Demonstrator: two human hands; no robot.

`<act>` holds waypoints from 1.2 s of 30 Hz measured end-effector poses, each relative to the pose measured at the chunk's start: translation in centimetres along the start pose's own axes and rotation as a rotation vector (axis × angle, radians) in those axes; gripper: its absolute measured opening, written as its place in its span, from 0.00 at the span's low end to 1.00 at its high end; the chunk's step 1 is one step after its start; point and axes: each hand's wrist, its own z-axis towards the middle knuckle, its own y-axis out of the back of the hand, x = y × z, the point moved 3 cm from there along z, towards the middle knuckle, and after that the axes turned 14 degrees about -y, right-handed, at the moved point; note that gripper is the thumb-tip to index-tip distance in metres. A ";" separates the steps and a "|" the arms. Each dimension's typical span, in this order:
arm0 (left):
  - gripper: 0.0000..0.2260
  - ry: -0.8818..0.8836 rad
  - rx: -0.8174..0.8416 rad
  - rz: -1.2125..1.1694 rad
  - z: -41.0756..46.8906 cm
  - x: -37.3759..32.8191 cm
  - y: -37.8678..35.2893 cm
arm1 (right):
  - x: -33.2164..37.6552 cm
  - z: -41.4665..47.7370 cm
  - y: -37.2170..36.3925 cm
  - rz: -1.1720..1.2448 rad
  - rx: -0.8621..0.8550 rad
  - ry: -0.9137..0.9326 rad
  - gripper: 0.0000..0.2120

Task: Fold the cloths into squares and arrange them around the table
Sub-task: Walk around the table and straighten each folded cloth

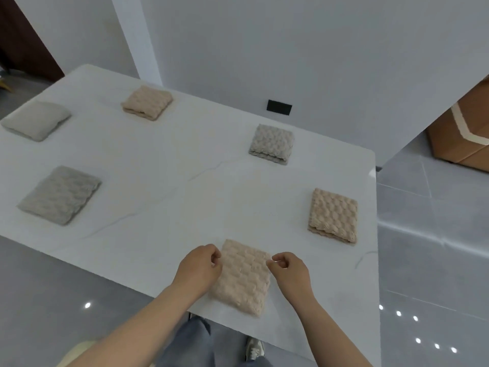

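Three beige cloths (333,215) and three grey cloths (272,143) lie folded square, spaced around the table (164,165)

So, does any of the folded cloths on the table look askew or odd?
Nothing is spilled or damaged. The grey cloth at the left of the table looks wider and flatter than the other five, as if folded fewer times; the wide lens may exaggerate this.

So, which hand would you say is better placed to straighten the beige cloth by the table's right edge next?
Probably the right hand: it sits nearer the right-edge cloth, while the left hand would have to cross the near cloth.
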 end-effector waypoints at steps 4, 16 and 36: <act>0.07 -0.019 0.093 0.036 1.7 1.9 1.2 | 1.1 -0.4 -1.7 0.050 -0.048 -0.068 0.08; 0.05 0.089 0.179 -0.040 0.9 4.4 -1.5 | -2.0 -0.3 -2.5 -0.029 -0.091 -0.184 0.22; 0.01 0.170 0.109 -0.124 1.4 4.7 -3.3 | -2.8 1.1 -3.9 -0.049 0.029 -0.224 0.08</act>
